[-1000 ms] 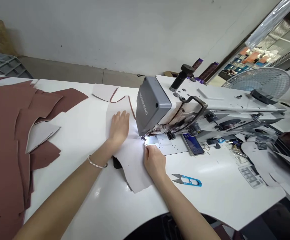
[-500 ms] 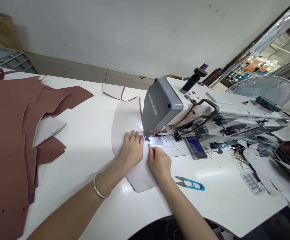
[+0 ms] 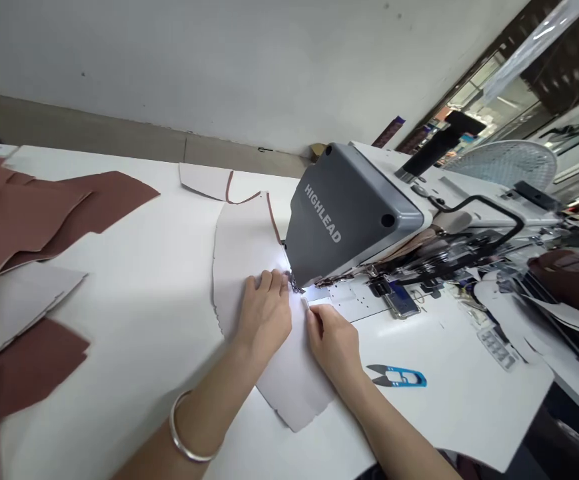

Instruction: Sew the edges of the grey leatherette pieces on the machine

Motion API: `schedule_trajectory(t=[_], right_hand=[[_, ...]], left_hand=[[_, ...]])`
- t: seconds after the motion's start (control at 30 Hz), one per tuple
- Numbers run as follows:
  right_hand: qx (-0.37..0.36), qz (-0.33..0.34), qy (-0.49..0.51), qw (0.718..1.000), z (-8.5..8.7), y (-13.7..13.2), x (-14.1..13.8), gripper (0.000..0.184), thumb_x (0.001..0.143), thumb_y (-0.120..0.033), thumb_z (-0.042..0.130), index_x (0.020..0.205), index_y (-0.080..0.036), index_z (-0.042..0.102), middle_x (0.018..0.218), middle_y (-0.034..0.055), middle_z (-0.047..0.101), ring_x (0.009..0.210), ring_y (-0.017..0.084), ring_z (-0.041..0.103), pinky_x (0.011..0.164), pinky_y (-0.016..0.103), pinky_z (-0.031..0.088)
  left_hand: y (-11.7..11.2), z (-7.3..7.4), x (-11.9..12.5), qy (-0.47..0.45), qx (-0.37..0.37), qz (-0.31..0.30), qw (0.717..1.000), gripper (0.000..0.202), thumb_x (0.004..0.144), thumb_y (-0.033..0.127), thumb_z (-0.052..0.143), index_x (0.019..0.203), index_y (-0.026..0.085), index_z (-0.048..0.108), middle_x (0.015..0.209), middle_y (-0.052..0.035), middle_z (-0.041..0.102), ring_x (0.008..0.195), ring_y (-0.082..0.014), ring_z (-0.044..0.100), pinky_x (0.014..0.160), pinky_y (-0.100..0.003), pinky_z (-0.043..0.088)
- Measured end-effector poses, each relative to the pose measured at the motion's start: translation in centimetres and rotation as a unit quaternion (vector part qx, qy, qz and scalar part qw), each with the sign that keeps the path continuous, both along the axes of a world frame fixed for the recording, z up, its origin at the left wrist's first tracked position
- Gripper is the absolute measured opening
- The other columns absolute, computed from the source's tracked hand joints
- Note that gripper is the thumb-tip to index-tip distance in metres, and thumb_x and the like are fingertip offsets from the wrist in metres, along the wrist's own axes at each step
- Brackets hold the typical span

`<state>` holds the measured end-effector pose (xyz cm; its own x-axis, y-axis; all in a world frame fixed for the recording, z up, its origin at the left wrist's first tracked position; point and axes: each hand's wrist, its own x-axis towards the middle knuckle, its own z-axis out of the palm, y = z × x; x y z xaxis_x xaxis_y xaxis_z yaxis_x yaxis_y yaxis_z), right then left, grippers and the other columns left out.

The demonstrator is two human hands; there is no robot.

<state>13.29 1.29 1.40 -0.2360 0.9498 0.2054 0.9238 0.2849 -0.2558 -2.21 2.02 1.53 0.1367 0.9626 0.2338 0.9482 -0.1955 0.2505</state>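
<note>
Both grips [image 3: 264, 317] [image 3: 334, 343] on pale leather panel [image 3: 246, 250]

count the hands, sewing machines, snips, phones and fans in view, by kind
hands: 2 (left hand, right hand)
sewing machine: 1
snips: 1
phone: 1
fan: 1
total: 6
</note>
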Motion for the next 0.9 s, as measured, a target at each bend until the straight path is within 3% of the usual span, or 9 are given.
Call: schedule_trajectory(t=[0.1, 0.33, 0.67, 0.9], right_hand=[[-0.005, -0.005, 0.007, 1.0, -0.1, 0.0, -0.1, 0.03, 0.093, -0.034, 0.032, 0.083, -0.02, 0.058, 0.075, 0.0029, 0.062, 0.062, 0.014, 0.055, 0.056, 0.024, 0.032], [-0.006, -0.011, 0.011, 1.0, 0.0, 0.0, -0.2, 0.028, 0.091, -0.031, 0.034, 0.081, -0.02, 0.058, 0.075, 0.0027, 0.062, 0.064, 0.014, 0.056, 0.057, 0.024, 0.032], [-0.005, -0.004, -0.006, 1.0, -0.1, -0.1, 0.0, 0.027, 0.093, -0.029, 0.034, 0.083, -0.02, 0.057, 0.077, 0.0025, 0.062, 0.067, 0.014, 0.056, 0.057, 0.024, 0.031], [-0.004, -0.001, -0.014, 1.0, -0.1, -0.1, -0.1, 0.024, 0.092, -0.027, 0.035, 0.081, -0.02, 0.055, 0.076, 0.0018, 0.061, 0.066, 0.014, 0.055, 0.053, 0.026, 0.025]], left_hand=[[0.0, -0.1, 0.1, 0.005, -0.005, 0.001, 1.0, 0.046, 0.081, 0.009, 0.036, 0.123, 0.008, 0.055, 0.111, -0.0181, 0.055, 0.1, -0.0303, 0.046, 0.079, -0.046, 0.036], [0.1, -0.4, 0.3, 0.038, -0.001, 0.003, 0.999, 0.048, 0.081, 0.01, 0.034, 0.125, 0.005, 0.053, 0.135, -0.0181, 0.046, 0.102, -0.0316, 0.046, 0.077, -0.046, 0.038], [0.2, -0.3, -0.1, 0.034, 0.017, 0.022, 0.999, 0.046, 0.081, 0.014, 0.038, 0.124, 0.011, 0.055, 0.137, -0.0131, 0.046, 0.103, -0.0301, 0.047, 0.081, -0.047, 0.037], [0.4, 0.8, -1.3, 0.045, 0.02, -0.004, 0.999, 0.04, 0.082, 0.014, 0.039, 0.117, 0.017, 0.058, 0.127, -0.009, 0.054, 0.093, -0.0252, 0.051, 0.071, -0.039, 0.039]])
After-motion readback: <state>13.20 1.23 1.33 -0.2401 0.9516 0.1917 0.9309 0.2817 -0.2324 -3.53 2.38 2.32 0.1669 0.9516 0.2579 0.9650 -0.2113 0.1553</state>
